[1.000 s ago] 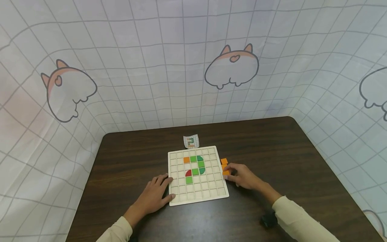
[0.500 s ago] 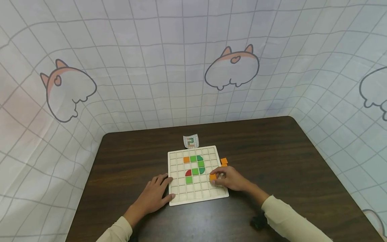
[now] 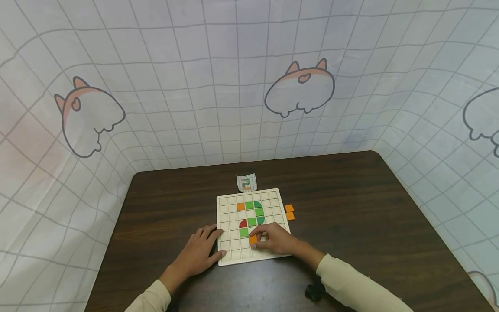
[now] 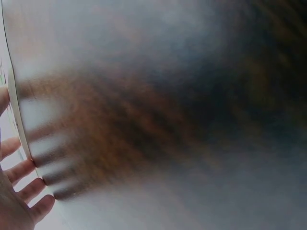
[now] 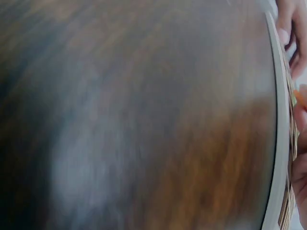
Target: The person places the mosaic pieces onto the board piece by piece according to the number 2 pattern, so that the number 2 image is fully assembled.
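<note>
A cream grid board (image 3: pixel 234 255) lies on the dark wooden table. My right hand (image 3: pixel 276 239) pinches an orange square tile (image 3: pixel 253 240) between thumb and fingers over the board's lower middle, just right of a green square tile (image 3: pixel 243 232). In the right wrist view, the orange tile (image 5: pixel 301 98) shows at the right edge. My left hand (image 3: pixel 199 249) rests at the board's left edge, fingers spread, thumb and a fingertip on the rim. Set in the cells are an orange tile (image 3: pixel 240 206), several green ones, dark green quarter-rounds (image 3: pixel 257 204) and a red quarter-round (image 3: pixel 243 223).
Two loose orange tiles (image 3: pixel 289 212) lie beside the board's right edge. A small paper card (image 3: pixel 246 183) with a printed coloured pattern lies behind the board. White grid-patterned curtains (image 3: pixel 234 108) enclose the table's back and sides.
My right hand has picked up the nearest orange tile from beside the board and carried it left over the board's lower middle. The left hand has stayed in place.
</note>
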Available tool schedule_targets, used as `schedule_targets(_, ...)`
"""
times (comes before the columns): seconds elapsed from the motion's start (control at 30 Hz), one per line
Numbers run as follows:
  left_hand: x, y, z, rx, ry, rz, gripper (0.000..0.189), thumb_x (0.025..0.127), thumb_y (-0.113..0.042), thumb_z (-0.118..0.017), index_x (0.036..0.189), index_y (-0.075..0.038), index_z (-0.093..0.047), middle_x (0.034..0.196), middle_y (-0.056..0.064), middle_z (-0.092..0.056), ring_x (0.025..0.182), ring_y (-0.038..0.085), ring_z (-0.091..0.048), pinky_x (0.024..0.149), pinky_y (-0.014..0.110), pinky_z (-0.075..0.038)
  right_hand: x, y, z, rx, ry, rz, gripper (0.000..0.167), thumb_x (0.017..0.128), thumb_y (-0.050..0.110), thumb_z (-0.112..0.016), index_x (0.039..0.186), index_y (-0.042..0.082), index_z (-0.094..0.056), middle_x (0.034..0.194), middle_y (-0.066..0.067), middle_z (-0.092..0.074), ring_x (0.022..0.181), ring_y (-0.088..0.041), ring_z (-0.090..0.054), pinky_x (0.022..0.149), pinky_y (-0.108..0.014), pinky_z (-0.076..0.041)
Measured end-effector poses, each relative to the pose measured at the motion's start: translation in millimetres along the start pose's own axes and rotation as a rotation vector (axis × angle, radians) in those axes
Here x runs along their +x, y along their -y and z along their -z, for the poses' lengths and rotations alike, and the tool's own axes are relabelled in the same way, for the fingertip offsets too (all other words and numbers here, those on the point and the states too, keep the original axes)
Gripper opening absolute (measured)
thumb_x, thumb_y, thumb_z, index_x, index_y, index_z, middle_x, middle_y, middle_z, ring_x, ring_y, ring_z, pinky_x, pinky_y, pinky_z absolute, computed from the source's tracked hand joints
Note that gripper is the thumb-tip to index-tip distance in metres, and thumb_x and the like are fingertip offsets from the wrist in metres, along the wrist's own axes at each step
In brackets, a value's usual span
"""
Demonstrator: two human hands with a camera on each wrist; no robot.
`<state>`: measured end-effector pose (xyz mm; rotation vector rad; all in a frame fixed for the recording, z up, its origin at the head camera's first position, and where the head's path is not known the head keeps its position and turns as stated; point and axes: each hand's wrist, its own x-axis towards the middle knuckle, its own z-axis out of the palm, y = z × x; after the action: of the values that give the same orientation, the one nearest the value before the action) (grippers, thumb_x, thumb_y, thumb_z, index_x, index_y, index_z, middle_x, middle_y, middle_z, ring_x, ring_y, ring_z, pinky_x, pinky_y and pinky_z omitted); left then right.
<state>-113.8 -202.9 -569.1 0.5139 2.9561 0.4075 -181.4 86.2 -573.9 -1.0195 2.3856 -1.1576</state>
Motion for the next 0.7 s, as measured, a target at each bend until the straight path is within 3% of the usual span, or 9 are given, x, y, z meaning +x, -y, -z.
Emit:
schedule_targets(0.3,0.3,-1.2,0.1,0.004,0.008,0.005,0.067,0.096,-0.058,-0.059,0.148,-0.017,-0.048,0.153,0.013,-0.043,0.137,0.036,-0.044,0.106,0.059,-0.04,4.1,8.0,-9.7,-0.16,-0.012,0.041,0.026,0.09,0.028,-0.077,0.113,0.015,-0.075,0.085,0.012,-0.066,0.08,-0.009,-0.058,0.075,-0.022,-0.046)
schedule_targets(0.53,0.3,-0.6,-0.2,0.005,0.001,0.007,0.068,0.095,-0.058,-0.06,0.148,-0.017,-0.048,0.153,0.013,-0.044,0.136,0.036,-0.044,0.105,0.058,-0.041,6.5,9.0,-13.0,-0.253,-0.004,0.033,0.028,0.092,0.03,-0.075,0.117,0.019,-0.075,0.106,0.009,-0.073,0.095,-0.005,-0.063,0.084,-0.027,-0.051)
schedule_targets(0.7,0.5,-0.5,-0.9,0.004,0.003,0.004,0.067,0.096,-0.057,-0.059,0.148,-0.017,-0.048,0.153,0.012,-0.044,0.137,0.036,-0.044,0.105,0.059,-0.041,7.1,10.3,-13.6,-0.274,-0.007,0.02,0.029,0.091,0.033,-0.075,0.116,0.018,-0.075,0.098,0.01,-0.07,0.086,-0.003,-0.059,0.076,-0.024,-0.049)
